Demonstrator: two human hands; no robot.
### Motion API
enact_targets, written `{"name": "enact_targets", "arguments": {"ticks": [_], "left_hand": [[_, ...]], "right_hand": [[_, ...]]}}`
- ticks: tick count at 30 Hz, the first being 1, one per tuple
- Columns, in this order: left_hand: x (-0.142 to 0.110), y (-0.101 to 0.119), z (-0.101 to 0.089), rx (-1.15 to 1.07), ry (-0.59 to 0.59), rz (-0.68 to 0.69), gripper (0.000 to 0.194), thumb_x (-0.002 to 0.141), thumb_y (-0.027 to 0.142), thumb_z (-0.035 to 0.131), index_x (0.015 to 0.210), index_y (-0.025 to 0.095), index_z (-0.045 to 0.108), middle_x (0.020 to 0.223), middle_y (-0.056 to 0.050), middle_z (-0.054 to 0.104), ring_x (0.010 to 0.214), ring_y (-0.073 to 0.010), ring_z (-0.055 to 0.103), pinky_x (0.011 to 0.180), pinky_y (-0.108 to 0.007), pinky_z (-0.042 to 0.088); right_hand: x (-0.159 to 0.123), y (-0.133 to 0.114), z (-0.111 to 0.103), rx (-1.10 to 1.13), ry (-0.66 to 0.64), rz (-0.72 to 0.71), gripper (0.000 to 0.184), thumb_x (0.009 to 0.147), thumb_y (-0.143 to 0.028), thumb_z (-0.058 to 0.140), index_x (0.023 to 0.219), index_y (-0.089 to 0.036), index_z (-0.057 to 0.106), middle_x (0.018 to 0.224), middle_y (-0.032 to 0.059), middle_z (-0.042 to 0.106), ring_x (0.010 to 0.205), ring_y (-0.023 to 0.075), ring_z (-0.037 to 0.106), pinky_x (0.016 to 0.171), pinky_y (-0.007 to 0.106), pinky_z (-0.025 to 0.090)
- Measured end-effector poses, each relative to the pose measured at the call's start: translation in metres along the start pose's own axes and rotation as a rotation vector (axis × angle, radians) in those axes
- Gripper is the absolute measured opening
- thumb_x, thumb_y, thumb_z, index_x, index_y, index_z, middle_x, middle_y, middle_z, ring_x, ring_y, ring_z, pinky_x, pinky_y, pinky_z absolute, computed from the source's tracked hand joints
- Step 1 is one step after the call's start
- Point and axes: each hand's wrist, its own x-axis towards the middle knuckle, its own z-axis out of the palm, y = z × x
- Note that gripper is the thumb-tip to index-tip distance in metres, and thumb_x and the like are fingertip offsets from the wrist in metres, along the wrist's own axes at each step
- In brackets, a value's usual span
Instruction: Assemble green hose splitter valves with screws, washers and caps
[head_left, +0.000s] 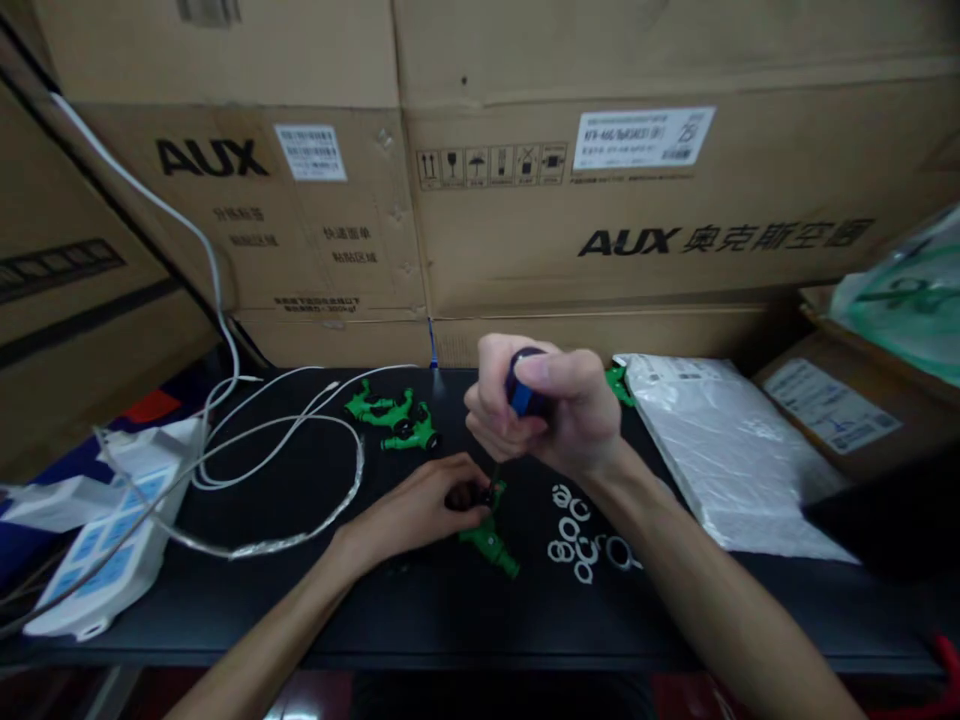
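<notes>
My right hand is wrapped round the dark blue handle of a screwdriver, whose thin shaft points down. Below it, my left hand pinches a green plastic fitting against the black table. The screwdriver's tip meets the upper end of the fitting near my left fingertips, which partly hide it. Right of the fitting lie several white rings, loose on the table. Similar green fittings rest in a group behind my left hand.
A white power strip with plugs and looping white cables takes up the left side. A white plastic-wrapped package and a cardboard box stand at right. Large AUX cartons wall off the back. Another green piece lies by the package.
</notes>
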Motion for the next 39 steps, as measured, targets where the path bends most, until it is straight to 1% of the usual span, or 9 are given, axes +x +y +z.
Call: {"name": "enact_targets", "arguments": {"ticks": [5,11,18,22,28,30,32,36,39], "left_hand": [[-0.012,0.024,0.030,0.149,0.253,-0.120,0.014,0.094,0.021,0.065,0.105,0.019,0.073,0.105,-0.003,0.066,0.094,-0.0193,0.068,0.088,-0.031,0.052],[-0.015,0.021,0.071,0.133,0.543,-0.240,0.020,0.091,0.019,0.070,0.111,0.020,0.076,0.098,-0.004,0.068,0.093,-0.0222,0.069,0.085,-0.034,0.055],[-0.017,0.012,0.081,0.038,0.647,-0.183,0.023,0.090,0.021,0.073,0.112,0.020,0.075,0.098,-0.004,0.069,0.094,-0.0222,0.069,0.089,-0.037,0.056],[-0.016,0.012,0.083,0.021,0.643,-0.189,0.022,0.090,0.022,0.073,0.112,0.021,0.075,0.098,-0.004,0.068,0.094,-0.0221,0.069,0.089,-0.037,0.056],[-0.015,0.021,0.085,0.063,0.655,-0.225,0.019,0.091,0.014,0.067,0.108,0.019,0.075,0.096,-0.006,0.068,0.092,-0.0237,0.067,0.084,-0.037,0.056],[-0.015,0.022,0.084,0.054,0.650,-0.227,0.020,0.092,0.012,0.064,0.108,0.018,0.075,0.099,-0.007,0.069,0.093,-0.0239,0.068,0.084,-0.037,0.056],[-0.015,0.022,0.082,0.045,0.642,-0.218,0.019,0.093,0.013,0.065,0.108,0.019,0.074,0.101,-0.006,0.069,0.095,-0.0230,0.068,0.086,-0.036,0.056],[-0.014,0.017,0.078,-0.009,0.616,-0.185,0.018,0.090,0.019,0.073,0.107,0.022,0.075,0.101,-0.003,0.069,0.097,-0.0215,0.069,0.092,-0.036,0.054],[-0.013,0.015,0.078,-0.037,0.605,-0.204,0.019,0.089,0.021,0.075,0.108,0.021,0.075,0.101,-0.004,0.069,0.097,-0.0221,0.069,0.093,-0.037,0.054]], "right_hand": [[0.004,0.008,0.000,-0.039,0.153,-0.080,0.028,0.091,-0.036,0.058,0.070,-0.017,0.059,0.047,-0.0110,0.029,0.037,0.0044,0.020,0.036,0.017,0.021],[-0.008,0.018,0.022,-0.412,0.678,-0.350,0.023,0.098,-0.034,0.059,0.080,-0.020,0.058,0.052,-0.0084,0.042,0.041,0.0061,0.036,0.040,0.018,0.033],[-0.008,0.005,0.005,-0.049,0.029,-0.185,0.030,0.094,-0.035,0.050,0.083,-0.015,0.069,0.049,-0.0083,0.034,0.037,0.0070,0.024,0.034,0.020,0.025],[-0.004,0.001,0.000,0.005,-0.063,-0.196,0.034,0.092,-0.038,0.047,0.073,-0.016,0.065,0.048,-0.0083,0.030,0.035,0.0074,0.022,0.033,0.021,0.021],[-0.010,0.029,0.040,-0.503,0.810,-0.462,0.021,0.100,-0.032,0.054,0.085,-0.020,0.062,0.059,-0.0063,0.041,0.046,0.0079,0.033,0.042,0.021,0.027],[-0.011,0.032,0.048,-0.642,0.947,-0.520,0.018,0.101,-0.031,0.055,0.089,-0.021,0.064,0.062,-0.0052,0.047,0.049,0.0084,0.041,0.045,0.021,0.032],[-0.008,0.026,0.045,-0.559,0.723,-0.408,0.018,0.100,-0.029,0.055,0.091,-0.020,0.067,0.065,-0.0036,0.052,0.051,0.0087,0.047,0.046,0.021,0.038],[0.006,0.004,0.010,-0.143,-0.075,-0.015,0.026,0.091,-0.035,0.057,0.083,-0.013,0.069,0.066,0.0026,0.061,0.049,0.0123,0.057,0.044,0.023,0.046],[0.012,-0.002,-0.010,0.060,-0.266,0.060,0.031,0.091,-0.038,0.053,0.075,-0.015,0.064,0.049,-0.0035,0.049,0.033,0.0087,0.039,0.032,0.021,0.033]]}}
